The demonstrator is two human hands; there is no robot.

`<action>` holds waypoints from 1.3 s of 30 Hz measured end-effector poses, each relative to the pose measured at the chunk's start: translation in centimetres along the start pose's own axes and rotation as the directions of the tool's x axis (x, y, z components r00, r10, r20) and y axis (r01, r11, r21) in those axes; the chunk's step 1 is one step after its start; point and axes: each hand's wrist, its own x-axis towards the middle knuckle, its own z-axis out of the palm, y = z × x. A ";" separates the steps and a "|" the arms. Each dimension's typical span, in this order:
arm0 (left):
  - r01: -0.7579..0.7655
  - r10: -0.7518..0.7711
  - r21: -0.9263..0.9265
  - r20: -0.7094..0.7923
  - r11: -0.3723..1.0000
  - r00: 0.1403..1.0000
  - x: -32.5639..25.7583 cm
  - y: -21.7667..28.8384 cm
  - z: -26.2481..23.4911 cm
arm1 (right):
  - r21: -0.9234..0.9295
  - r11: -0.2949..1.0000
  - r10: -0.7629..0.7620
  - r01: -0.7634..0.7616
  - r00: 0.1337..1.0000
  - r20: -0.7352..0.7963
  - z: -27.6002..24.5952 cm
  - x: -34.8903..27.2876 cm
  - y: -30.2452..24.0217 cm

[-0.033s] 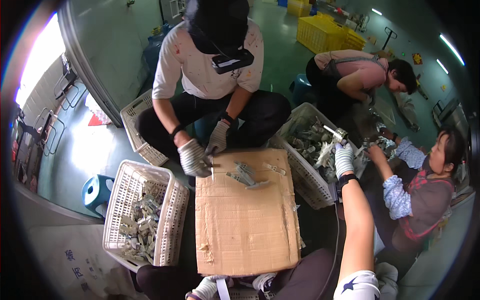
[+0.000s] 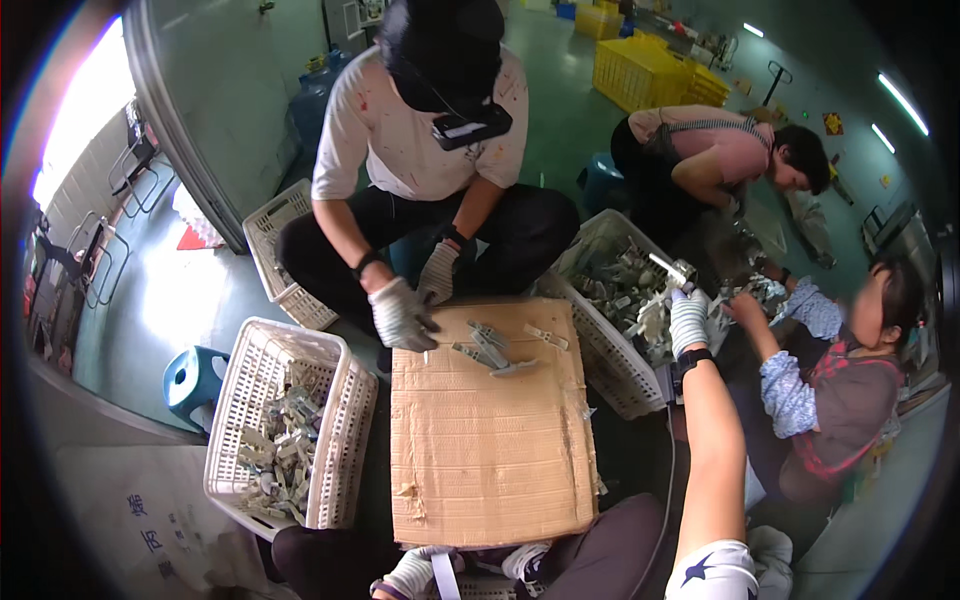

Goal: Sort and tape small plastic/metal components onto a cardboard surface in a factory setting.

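My right hand (image 2: pixel 688 322), in a striped white glove, reaches out over the basket at the right. Its fingers are closed on a small grey part with a white rod (image 2: pixel 672 268) sticking out to the left. My left hand (image 2: pixel 412 573), also gloved, is low in the picture at the near edge of a cardboard sheet (image 2: pixel 490 440); its fingers are partly hidden there. A white strip (image 2: pixel 445 577) hangs beside it. Several grey clip-like pieces (image 2: pixel 487 345) lie at the far end of the cardboard, with a paler clip-like piece (image 2: pixel 545 336) to their right.
Across the cardboard sits a co-worker with gloved hands (image 2: pixel 403 315). A white basket (image 2: pixel 345 430) of loose parts stands left, another basket (image 2: pixel 620 375) right. Two more people work at the right. A blue stool (image 2: pixel 192 385) stands far left; yellow crates (image 2: pixel 640 70) are at the back.
The co-worker's gloved hand at the cardboard's far left corner has lifted and shifted slightly. My own hands have hardly moved.
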 end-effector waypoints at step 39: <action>-0.088 0.080 -0.053 -0.139 0.995 0.987 -3.1 -0.3 2.6 | -0.212 0.977 0.165 -0.030 0.734 0.659 8.4 -36.2 -5.6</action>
